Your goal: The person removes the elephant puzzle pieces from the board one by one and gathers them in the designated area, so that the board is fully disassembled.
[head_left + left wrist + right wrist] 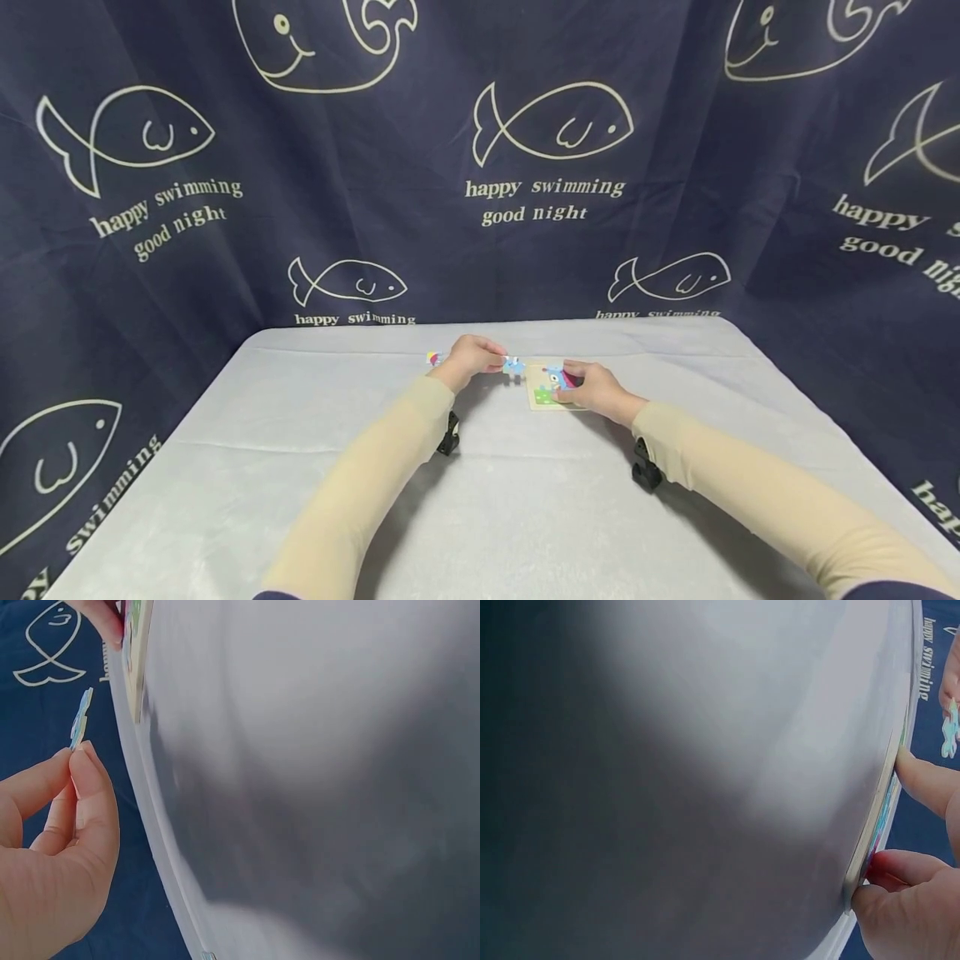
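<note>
My left hand pinches a small blue jigsaw piece between thumb and fingertips, held above the table just left of the puzzle board. In the left wrist view the piece is seen nearly edge-on. The pale wooden puzzle board lies flat, with a blue, red and green picture in it. My right hand grips the board's right part, thumb at the near side and fingers bent over the picture. The right wrist view shows fingertips right at the board's edge. The right hand hides part of the picture.
Another jigsaw piece, yellow, red and blue, lies on the table beyond the left wrist. A pale grey cloth covers the table. Behind its far edge hangs a dark blue curtain with fish drawings.
</note>
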{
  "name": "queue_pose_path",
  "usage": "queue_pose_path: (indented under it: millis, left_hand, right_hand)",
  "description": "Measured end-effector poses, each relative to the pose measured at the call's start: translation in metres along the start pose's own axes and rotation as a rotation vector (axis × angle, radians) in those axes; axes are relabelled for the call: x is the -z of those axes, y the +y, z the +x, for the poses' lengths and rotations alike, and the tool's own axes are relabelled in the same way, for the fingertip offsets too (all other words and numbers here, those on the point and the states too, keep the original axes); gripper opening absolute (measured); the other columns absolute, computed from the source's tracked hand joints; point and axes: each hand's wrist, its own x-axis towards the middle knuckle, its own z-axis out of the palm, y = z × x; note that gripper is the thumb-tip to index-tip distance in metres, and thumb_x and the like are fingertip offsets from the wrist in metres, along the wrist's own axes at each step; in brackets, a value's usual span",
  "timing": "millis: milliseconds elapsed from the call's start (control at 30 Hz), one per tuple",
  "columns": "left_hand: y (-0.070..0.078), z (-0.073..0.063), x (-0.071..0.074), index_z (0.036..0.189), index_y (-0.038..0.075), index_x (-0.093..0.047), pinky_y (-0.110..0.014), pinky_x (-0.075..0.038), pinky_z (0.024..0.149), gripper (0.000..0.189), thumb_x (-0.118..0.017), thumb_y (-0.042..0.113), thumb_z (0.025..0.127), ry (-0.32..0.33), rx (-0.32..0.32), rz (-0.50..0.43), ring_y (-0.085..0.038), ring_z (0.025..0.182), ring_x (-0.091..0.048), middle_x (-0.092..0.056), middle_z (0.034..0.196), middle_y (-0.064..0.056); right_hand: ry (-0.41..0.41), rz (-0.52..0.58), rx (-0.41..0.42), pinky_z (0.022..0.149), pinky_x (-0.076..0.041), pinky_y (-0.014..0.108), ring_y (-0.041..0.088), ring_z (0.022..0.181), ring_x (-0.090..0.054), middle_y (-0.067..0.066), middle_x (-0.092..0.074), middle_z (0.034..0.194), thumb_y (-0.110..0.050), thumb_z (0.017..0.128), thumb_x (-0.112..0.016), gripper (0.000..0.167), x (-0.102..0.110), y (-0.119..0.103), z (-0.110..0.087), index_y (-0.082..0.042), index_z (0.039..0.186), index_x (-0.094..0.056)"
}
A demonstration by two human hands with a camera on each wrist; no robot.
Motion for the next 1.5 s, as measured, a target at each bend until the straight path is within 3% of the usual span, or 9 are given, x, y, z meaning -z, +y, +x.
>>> queue_pose_path:
  millis: [133, 400, 767, 1033, 1267, 1500]
  left_hand:
    - [-0.002, -0.003, 0.008, 0.109, -0.005, -0.075, -0.031, -0.062, 0.092, 0.017, -0.071, -0.002, 0.093, -0.004, -0.002, -0.004, -0.008, 0.075, -0.068, -0.076, 0.114, -0.018]
    - [-0.005, -0.006, 0.026, 0.114, -0.006, -0.074, -0.034, -0.06, 0.1, 0.021, -0.069, -0.002, 0.094, 0.016, 0.011, -0.021, -0.019, 0.096, -0.074, -0.072, 0.125, -0.02]
    - [-0.018, -0.01, 0.053, 0.115, -0.007, -0.072, -0.032, -0.061, 0.098, 0.02, -0.068, -0.001, 0.096, 0.052, 0.031, -0.045, -0.009, 0.083, -0.069, -0.074, 0.119, -0.019]
    - [-0.028, -0.01, 0.071, 0.117, -0.008, -0.071, -0.034, -0.06, 0.101, 0.023, -0.067, -0.002, 0.096, 0.058, 0.035, -0.037, -0.011, 0.088, -0.071, -0.073, 0.12, -0.019]
    - [-0.034, -0.012, 0.09, 0.117, -0.009, -0.071, -0.028, -0.062, 0.093, 0.023, -0.068, -0.001, 0.096, 0.086, 0.052, -0.033, -0.005, 0.078, -0.066, -0.074, 0.103, -0.008]
    - [-0.041, -0.014, 0.104, 0.119, -0.01, -0.07, -0.026, -0.061, 0.092, 0.025, -0.066, -0.003, 0.096, 0.07, 0.053, -0.039, -0.004, 0.077, -0.065, -0.074, 0.12, -0.019]
  right_hand:
    - [-0.004, 0.004, 0.003, 0.126, -0.026, 0.06, 0.05, 0.151, -0.031, 0.024, -0.04, 0.161, -0.019, 0.09, -0.078, 0.072, -0.001, 0.001, 0.001, 0.007, 0.149, -0.047]
    - [0.01, 0.007, 0.026, 0.126, -0.025, 0.06, 0.05, 0.15, -0.031, 0.026, -0.041, 0.16, -0.018, 0.089, -0.079, 0.074, 0.002, 0.002, 0.005, 0.009, 0.149, -0.045]
    - [-0.004, -0.004, -0.003, 0.127, -0.025, 0.061, 0.05, 0.151, -0.03, 0.025, -0.04, 0.161, -0.021, 0.089, -0.079, 0.074, 0.001, 0.003, 0.005, 0.007, 0.15, -0.046]
    - [-0.005, -0.009, -0.001, 0.127, -0.025, 0.06, 0.049, 0.152, -0.03, 0.024, -0.04, 0.161, -0.021, 0.09, -0.078, 0.074, 0.0, 0.004, 0.005, 0.007, 0.15, -0.045]
    - [-0.007, 0.011, 0.0, 0.127, -0.025, 0.059, 0.049, 0.152, -0.029, 0.023, -0.04, 0.162, -0.019, 0.09, -0.077, 0.072, -0.002, 0.001, 0.005, 0.007, 0.15, -0.046]
    - [-0.007, 0.002, -0.001, 0.127, -0.024, 0.06, 0.05, 0.152, -0.029, 0.023, -0.039, 0.162, -0.021, 0.091, -0.077, 0.073, -0.001, 0.003, 0.004, 0.006, 0.15, -0.045]
